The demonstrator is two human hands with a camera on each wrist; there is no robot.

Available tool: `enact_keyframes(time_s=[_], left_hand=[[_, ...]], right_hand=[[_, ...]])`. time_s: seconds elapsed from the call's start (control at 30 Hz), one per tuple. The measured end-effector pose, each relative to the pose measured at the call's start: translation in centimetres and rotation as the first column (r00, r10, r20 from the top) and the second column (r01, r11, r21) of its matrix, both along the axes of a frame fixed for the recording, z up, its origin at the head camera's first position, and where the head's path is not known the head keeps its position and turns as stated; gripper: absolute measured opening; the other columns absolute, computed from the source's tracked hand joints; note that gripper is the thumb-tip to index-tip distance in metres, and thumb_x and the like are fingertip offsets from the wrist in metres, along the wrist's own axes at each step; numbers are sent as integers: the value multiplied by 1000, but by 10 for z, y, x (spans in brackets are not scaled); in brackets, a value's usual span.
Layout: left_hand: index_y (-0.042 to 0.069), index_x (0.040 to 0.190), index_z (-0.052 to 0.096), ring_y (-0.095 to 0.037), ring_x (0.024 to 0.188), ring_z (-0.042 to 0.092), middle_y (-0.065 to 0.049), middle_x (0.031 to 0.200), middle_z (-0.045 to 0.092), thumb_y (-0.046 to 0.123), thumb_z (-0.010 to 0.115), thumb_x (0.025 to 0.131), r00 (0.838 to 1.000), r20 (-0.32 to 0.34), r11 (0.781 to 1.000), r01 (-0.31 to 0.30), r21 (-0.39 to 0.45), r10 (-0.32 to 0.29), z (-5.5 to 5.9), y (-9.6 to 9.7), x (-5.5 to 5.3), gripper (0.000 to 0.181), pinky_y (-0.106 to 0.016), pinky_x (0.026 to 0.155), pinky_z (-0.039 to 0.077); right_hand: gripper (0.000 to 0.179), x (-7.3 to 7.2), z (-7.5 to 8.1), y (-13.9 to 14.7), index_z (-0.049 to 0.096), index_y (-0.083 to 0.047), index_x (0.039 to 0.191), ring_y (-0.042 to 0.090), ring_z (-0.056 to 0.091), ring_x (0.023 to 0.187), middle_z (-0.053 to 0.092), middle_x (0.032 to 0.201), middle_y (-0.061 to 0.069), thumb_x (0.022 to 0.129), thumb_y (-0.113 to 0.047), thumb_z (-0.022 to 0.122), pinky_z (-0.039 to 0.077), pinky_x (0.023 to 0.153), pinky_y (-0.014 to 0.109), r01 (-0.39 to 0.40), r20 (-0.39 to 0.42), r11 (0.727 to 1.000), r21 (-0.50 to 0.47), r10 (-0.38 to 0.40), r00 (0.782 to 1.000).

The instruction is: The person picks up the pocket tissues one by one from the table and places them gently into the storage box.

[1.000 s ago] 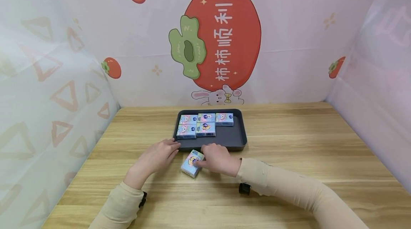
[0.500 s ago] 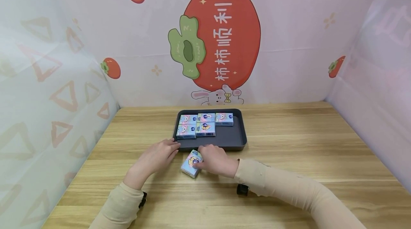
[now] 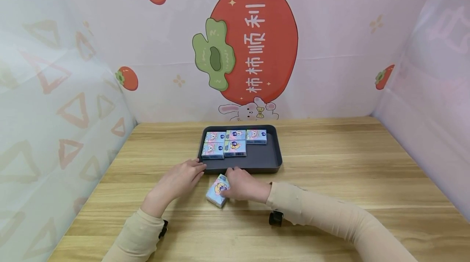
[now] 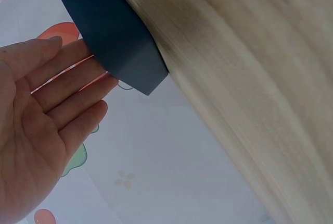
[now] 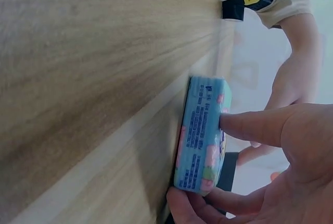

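Note:
A small blue tissue pack (image 3: 216, 192) with a yellow cartoon print lies slanted on the table, just in front of the dark grey tray (image 3: 262, 163). My right hand (image 3: 243, 184) holds it from the right. In the right wrist view the thumb (image 5: 250, 127) presses its printed face, and the other fingers curl at its far end. My left hand (image 3: 180, 180) reaches to the tray's front left corner. The left wrist view shows its fingers straight, tips against the tray wall (image 4: 122, 47). Several similar packs (image 3: 235, 148) lie in the tray, three across the back and two before them.
Inside the tray, the dark bottom shows at the right and along the front. Wooden table (image 3: 330, 164) surrounds it on all sides. Behind stands a white cloth backdrop (image 3: 323, 86) with persimmon prints, and similar cloth hangs at both sides.
The right hand has shifted a little to the left, and the tissue pack has slid slightly toward me, away from the tray. The left hand stays at the tray corner.

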State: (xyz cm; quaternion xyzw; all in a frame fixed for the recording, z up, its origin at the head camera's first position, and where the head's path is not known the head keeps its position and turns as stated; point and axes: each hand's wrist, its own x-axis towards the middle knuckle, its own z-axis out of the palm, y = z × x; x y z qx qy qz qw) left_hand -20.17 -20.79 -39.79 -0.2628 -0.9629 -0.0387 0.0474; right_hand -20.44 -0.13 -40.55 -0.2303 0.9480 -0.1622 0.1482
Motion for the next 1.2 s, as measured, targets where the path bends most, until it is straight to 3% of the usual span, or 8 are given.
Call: enact_keyframes(time_s=[0.37,0.97,1.2], left_hand=[[5,118,67,-31,113,61,-16,121,64,18,57,95,1000,4,1000,-6,6,6,0,0,1,28,-45,95,52],[6,119,66,-31,114,60,-16,122,63,19,56,96,1000,12,1000,-15,2,15,-1,0,0,29,-46,95,51],[6,119,66,-31,114,60,-17,122,63,18,56,96,1000,17,1000,-22,-8,22,-1,1,0,29,-47,95,51]], right_hand=[[63,5,-1,-2,50,5,120,19,58,85,57,100,15,81,-38,74,53,70,30,38,8,999,-26,-38,999],[44,2,-4,9,51,-9,111,9,55,75,60,89,3,81,-27,76,48,64,22,63,117,969,-237,-36,993],[45,1,-6,16,50,-12,110,9,55,75,61,89,2,79,-27,78,47,64,22,53,79,955,-291,-31,996]])
